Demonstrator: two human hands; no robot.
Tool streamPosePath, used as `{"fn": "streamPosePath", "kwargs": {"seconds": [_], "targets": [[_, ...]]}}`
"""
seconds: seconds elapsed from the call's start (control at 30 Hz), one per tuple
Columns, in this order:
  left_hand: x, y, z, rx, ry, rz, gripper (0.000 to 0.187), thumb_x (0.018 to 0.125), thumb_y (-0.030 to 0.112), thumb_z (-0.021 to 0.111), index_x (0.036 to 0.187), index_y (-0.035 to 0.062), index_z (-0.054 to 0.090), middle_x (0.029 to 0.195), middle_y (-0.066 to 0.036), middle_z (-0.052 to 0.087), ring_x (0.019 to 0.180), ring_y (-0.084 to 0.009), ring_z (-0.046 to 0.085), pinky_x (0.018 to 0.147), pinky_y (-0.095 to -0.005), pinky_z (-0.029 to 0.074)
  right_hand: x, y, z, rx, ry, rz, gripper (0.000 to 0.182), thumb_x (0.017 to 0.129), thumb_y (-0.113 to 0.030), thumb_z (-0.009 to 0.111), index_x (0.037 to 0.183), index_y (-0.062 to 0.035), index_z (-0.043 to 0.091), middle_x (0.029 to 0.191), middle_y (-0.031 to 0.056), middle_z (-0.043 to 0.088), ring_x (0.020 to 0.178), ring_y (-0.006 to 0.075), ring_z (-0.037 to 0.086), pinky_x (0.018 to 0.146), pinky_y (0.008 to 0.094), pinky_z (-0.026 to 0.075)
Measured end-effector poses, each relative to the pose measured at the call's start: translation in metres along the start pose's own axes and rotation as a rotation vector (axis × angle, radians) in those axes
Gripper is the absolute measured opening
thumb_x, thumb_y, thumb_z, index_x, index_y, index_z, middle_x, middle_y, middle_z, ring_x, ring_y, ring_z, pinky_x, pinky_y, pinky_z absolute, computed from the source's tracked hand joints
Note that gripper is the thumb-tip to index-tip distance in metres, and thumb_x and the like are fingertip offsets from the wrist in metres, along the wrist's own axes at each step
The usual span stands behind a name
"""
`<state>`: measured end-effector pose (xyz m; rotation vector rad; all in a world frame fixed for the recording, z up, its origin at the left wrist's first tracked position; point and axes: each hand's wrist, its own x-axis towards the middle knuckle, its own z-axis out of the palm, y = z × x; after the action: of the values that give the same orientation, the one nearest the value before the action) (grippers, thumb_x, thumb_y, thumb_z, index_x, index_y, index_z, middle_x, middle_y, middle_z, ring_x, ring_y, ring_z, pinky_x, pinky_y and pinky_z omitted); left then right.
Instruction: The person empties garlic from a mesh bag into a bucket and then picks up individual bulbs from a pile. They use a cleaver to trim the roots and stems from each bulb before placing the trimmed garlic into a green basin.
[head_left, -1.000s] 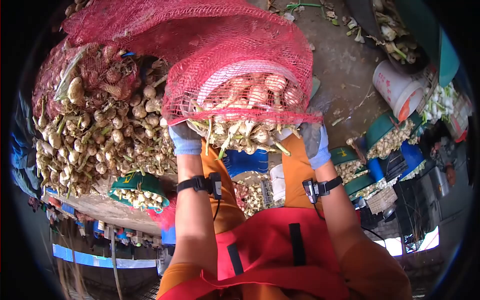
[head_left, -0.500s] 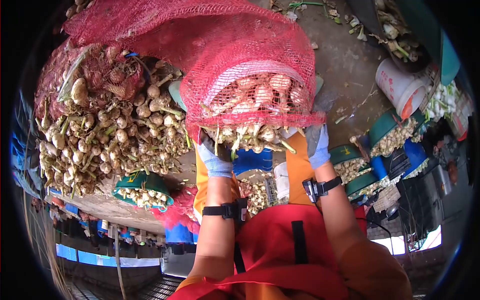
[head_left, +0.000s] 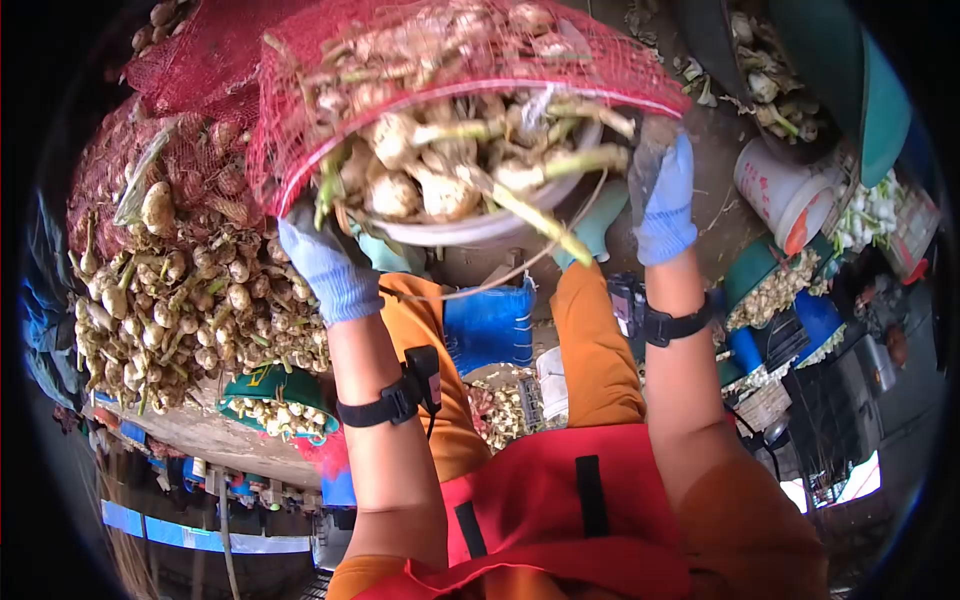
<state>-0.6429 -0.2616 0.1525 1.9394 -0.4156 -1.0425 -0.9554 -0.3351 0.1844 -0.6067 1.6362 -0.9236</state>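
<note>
A red mesh bag [head_left: 470,55] is stretched over a white tub [head_left: 445,236] heaped with garlic bulbs [head_left: 445,190], their long stems poking out past the rim. My left hand [head_left: 325,262], in a blue and grey glove, is closed on the bag's edge at the left. At the right end of the same edge, my right hand [head_left: 663,195], gloved alike, grips the mesh. Between them the bag's mouth gapes toward me, with bulbs showing in it. The fingertips of both hands are partly hidden behind the mesh and tub.
A large heap of garlic [head_left: 190,310] lies at the left, beside a filled red net sack [head_left: 215,160]. A green basin [head_left: 280,400] of bulbs is below it. On the right stand a white bucket [head_left: 780,185] and another green basin [head_left: 755,265]. A blue stool [head_left: 490,325] is between my legs.
Both hands have moved apart and upward, the left one outward to the left. The mesh edge has drawn back and up, uncovering more garlic and the tub's white rim.
</note>
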Motion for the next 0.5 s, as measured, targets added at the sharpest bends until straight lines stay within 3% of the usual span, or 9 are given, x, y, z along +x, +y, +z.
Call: {"fn": "streamPosePath", "kwargs": {"seconds": [0.03, 0.1, 0.17, 0.23, 0.3, 0.4, 0.43, 0.5], "targets": [[0.002, 0.035, 0.028, -0.121, -0.024, -0.135, 0.034, 0.097, 0.026, 0.04, 0.119, 0.0037, 0.054, 0.113, -0.011, 0.06, 0.1, -0.0213, 0.059, 0.087, -0.0356, 0.047, 0.01, -0.005, 0.017, -0.271, 0.091, -0.092, 0.036, 0.101, -0.017, 0.034, 0.126, 0.0013, 0.052, 0.116, 0.0117, 0.062, 0.104, 0.0218, 0.059, 0.094, 0.0322, 0.043], [0.043, 0.016, 0.045, -0.415, 0.049, 0.014, 0.029, 0.097, 0.011, 0.042, 0.121, -0.0004, 0.054, 0.107, -0.013, 0.063, 0.091, -0.0196, 0.061, 0.082, -0.0332, 0.05, 0.047, 0.012, 0.034, -0.255, 0.079, -0.288, 0.033, 0.099, -0.014, 0.037, 0.123, -0.0001, 0.055, 0.109, 0.0122, 0.065, 0.098, 0.0219, 0.061, 0.09, 0.0316, 0.045], [0.058, 0.018, 0.062, -0.427, 0.009, 0.113, 0.03, 0.098, 0.014, 0.042, 0.123, 0.0002, 0.052, 0.109, -0.012, 0.062, 0.089, -0.0205, 0.062, 0.081, -0.0333, 0.05, 0.071, 0.016, 0.046, -0.277, 0.098, -0.309, 0.032, 0.096, -0.009, 0.039, 0.122, -0.0007, 0.055, 0.112, 0.0145, 0.064, 0.101, 0.0231, 0.06, 0.092, 0.0315, 0.044], [0.06, 0.029, 0.076, -0.406, 0.121, 0.012, 0.03, 0.097, 0.01, 0.044, 0.125, 0.0004, 0.051, 0.108, -0.011, 0.062, 0.088, -0.0186, 0.062, 0.08, -0.0315, 0.051, 0.086, 0.016, 0.056, -0.264, 0.116, -0.375, 0.031, 0.093, -0.006, 0.041, 0.12, 0.0004, 0.056, 0.117, 0.016, 0.061, 0.106, 0.0252, 0.058, 0.095, 0.0318, 0.042], [0.069, 0.025, 0.077, -0.289, 0.044, 0.006, 0.031, 0.095, 0.01, 0.046, 0.124, 0.0023, 0.052, 0.106, -0.008, 0.062, 0.089, -0.0167, 0.06, 0.079, -0.0297, 0.049, 0.091, 0.016, 0.063, -0.225, 0.051, -0.417, 0.029, 0.093, -0.005, 0.044, 0.118, 0.0009, 0.056, 0.122, 0.0153, 0.057, 0.11, 0.0258, 0.056, 0.097, 0.0323, 0.041], [0.083, 0.022, 0.078, -0.339, -0.009, 0.091, 0.036, 0.094, 0.004, 0.046, 0.13, 0.0009, 0.048, 0.107, -0.008, 0.063, 0.091, -0.0148, 0.06, 0.081, -0.0259, 0.048, 0.103, -0.002, 0.064, -0.628, 0.046, -0.83, 0.029, 0.092, -0.012, 0.049, 0.117, 0.0001, 0.058, 0.119, 0.016, 0.059, 0.109, 0.0308, 0.057, 0.096, 0.0344, 0.043], [0.088, 0.02, 0.075, -0.204, -0.038, 0.201, 0.038, 0.094, 0.004, 0.046, 0.132, 0.0008, 0.045, 0.112, -0.009, 0.061, 0.096, -0.0152, 0.059, 0.086, -0.0274, 0.047, 0.108, -0.006, 0.065, -0.629, 0.044, -0.828, 0.029, 0.092, -0.012, 0.049, 0.117, 0.0001, 0.058, 0.119, 0.016, 0.059, 0.109, 0.0308, 0.057, 0.096, 0.0344, 0.043], [0.092, 0.021, 0.064, -0.264, -0.081, 0.099, 0.039, 0.095, 0.009, 0.05, 0.132, 0.001, 0.045, 0.117, -0.01, 0.059, 0.102, -0.0163, 0.057, 0.091, -0.029, 0.046, 0.121, -0.01, 0.069, 0.248, -0.28, -0.233, 0.047, 0.098, -0.029, 0.044, 0.136, -0.0011, 0.041, 0.131, 0.0127, 0.051, 0.109, 0.0206, 0.054, 0.095, 0.0269, 0.041]]}}
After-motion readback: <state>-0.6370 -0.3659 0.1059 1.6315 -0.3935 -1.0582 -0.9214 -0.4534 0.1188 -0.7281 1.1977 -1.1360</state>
